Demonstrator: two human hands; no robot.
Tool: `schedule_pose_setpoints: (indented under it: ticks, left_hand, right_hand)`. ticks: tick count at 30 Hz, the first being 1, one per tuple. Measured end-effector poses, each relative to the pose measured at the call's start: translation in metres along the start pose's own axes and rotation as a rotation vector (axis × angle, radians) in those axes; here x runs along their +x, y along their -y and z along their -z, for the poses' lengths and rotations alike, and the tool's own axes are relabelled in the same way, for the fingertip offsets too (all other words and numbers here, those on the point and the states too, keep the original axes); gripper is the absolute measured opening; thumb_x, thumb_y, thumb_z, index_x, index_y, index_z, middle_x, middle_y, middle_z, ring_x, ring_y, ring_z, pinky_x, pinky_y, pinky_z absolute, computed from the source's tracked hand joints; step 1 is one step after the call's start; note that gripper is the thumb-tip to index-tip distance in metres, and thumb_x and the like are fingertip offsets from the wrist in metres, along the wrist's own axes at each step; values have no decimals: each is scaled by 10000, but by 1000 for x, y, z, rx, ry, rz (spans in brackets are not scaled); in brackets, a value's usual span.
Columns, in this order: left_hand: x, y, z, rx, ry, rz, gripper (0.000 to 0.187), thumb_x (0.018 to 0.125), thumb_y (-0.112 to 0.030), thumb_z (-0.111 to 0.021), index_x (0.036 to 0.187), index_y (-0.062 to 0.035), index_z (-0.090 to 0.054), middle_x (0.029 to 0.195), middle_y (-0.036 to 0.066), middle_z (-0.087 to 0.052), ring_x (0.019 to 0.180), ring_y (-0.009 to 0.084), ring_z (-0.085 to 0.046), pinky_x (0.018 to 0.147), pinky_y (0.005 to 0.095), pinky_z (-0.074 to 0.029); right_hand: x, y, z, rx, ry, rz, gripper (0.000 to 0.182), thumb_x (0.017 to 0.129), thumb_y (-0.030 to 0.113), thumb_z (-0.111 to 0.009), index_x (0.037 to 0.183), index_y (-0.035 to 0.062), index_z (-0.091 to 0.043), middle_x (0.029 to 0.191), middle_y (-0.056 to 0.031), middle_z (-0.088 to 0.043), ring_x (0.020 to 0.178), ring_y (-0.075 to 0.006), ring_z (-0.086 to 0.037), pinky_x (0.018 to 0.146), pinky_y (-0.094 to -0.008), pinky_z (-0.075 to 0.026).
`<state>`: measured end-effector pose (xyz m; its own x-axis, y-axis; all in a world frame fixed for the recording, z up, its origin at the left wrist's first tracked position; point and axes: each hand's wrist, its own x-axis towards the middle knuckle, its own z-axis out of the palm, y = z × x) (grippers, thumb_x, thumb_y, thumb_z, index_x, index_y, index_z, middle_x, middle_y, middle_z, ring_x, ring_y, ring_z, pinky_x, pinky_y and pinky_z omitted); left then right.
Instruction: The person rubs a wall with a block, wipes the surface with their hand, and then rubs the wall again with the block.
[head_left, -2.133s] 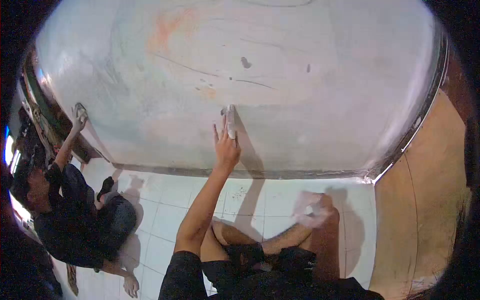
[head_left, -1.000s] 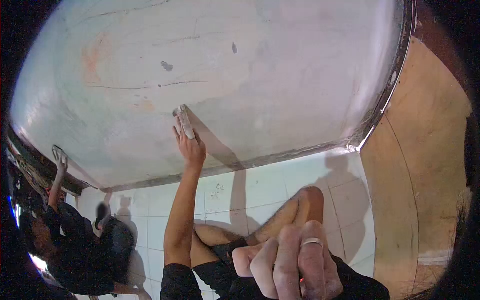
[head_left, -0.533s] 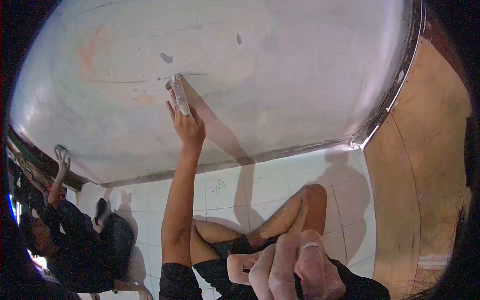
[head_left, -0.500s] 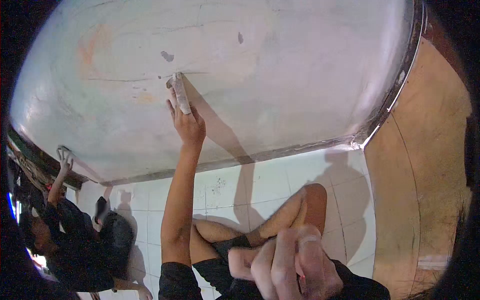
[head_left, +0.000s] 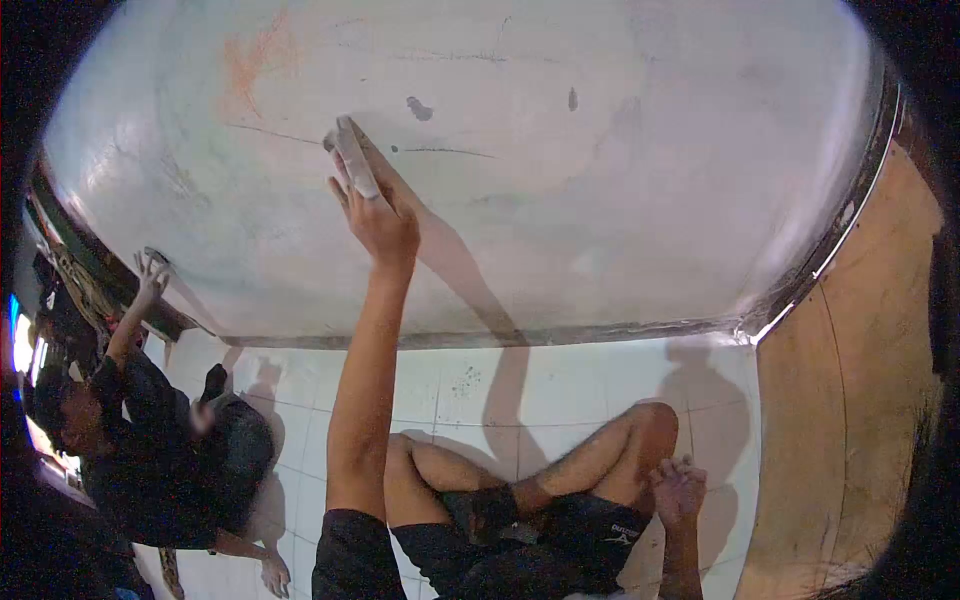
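Observation:
My left hand [head_left: 383,225] reaches up on an outstretched arm and presses a dusty pale strip [head_left: 355,165] against a large whitish panel [head_left: 600,220]. The strip lies along the fingers, and a small dark edge shows at its upper left. What it is made of I cannot make out. Around the hand the panel carries thin dark cracks, grey spots and an orange smear. My right hand [head_left: 680,490] is raised beside my right knee, its dusty fingers loosely bent and apart, with nothing seen in it. It does not touch the panel.
At the left another person [head_left: 150,450] in dark clothes sits with one hand [head_left: 152,275] on the panel's edge, over a dark piece. White tiles [head_left: 420,385] run beneath the panel. A brown board [head_left: 830,400] stands at the right.
My left hand has slid left over the panel with the strip, past the small dark dot. My right hand has dropped from close before the camera to beside my knee, its fingers loosening.

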<state>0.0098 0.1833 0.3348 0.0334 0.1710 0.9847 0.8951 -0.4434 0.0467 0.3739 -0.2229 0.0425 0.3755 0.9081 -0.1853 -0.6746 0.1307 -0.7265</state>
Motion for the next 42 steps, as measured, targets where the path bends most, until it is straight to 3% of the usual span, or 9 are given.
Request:
schedule_pose_setpoints:
  ticks: [6, 11, 15, 21, 24, 27, 30, 38, 42]
  left_hand:
    - [-68, -27, -6, -45, 178, -7, 597, 929, -105, -439, 1475, 23, -234, 1514, 226, -286, 1428, 376, -220, 1139, 547, -140]
    - [-4, -32, 9, -29, 113, -80, 498, 969, -113, -391, 1438, 38, -314, 1505, 212, -315, 1416, 382, -251, 1121, 562, -182]
    - [0, -7, -1, -3, 81, -174, 496, 950, -104, -415, 1421, 39, -356, 1486, 202, -358, 1400, 379, -291, 1119, 550, -213]
    - [-108, -10, 0, 24, 315, -129, 496, 936, -62, -402, 1423, 21, -364, 1495, 191, -346, 1412, 346, -282, 1124, 550, -213]
    - [-116, -8, 1, 41, 349, -127, 556, 900, -20, -426, 1446, 0, -325, 1517, 173, -315, 1425, 329, -259, 1130, 554, -199]
    - [-71, -16, 1, 88, 241, -135, 577, 886, 13, -433, 1449, 6, -306, 1509, 209, -310, 1421, 346, -257, 1127, 563, -184]
    - [-42, -23, -5, 39, 120, -97, 575, 894, -4, -430, 1449, 36, -288, 1494, 222, -330, 1417, 354, -261, 1126, 562, -179]
    - [-76, -17, 7, 101, 274, -149, 478, 979, -79, -400, 1445, -2, -335, 1502, 170, -343, 1417, 314, -276, 1149, 509, -167]
    - [-76, -14, 10, 100, 285, -172, 481, 986, -91, -396, 1453, -13, -315, 1501, 134, -360, 1418, 301, -278, 1135, 521, -207]
  right_hand:
    - [11, 17, 3, 219, -114, 85, 161, 904, 289, -567, 942, 139, -525, 859, 11, -544, 896, -182, -525, 872, -418, -439]
    - [33, 9, 28, -1459, -103, 335, 146, 899, 255, -574, 937, 131, -507, 859, -5, -528, 885, -179, -513, 874, -407, -442]
    - [35, 6, -3, -468, -95, 145, 133, 902, 231, -566, 908, 126, -485, 839, -17, -496, 880, -178, -499, 873, -385, -428]
    - [33, 7, -55, 28, 52, 126, 158, 913, 258, -562, 961, 119, -503, 835, -13, -458, 906, -170, -471, 890, -379, -390]
    - [39, 28, -110, 532, 510, 15, 204, 928, 321, -547, 977, 127, -505, 865, -13, -458, 875, -165, -444, 823, -374, -387]
    - [35, 12, -125, 419, 505, 83, 185, 911, 352, -576, 900, 178, -515, 809, 18, -469, 791, -152, -435, 756, -348, -344]
    - [13, 38, -199, 417, 813, 217, 164, 834, 311, -668, 856, 198, -550, 742, 48, -521, 739, -143, -447, 696, -335, -301]
    - [-59, 97, -319, 691, 1255, 460, 120, 821, 232, -718, 803, 180, -611, 736, -1, -654, 690, -128, -530, 658, -308, -284]
    - [-59, 104, -312, 674, 1323, 295, 122, 789, 135, -746, 872, 129, -657, 738, -25, -660, 617, -117, -532, 648, -292, -282]
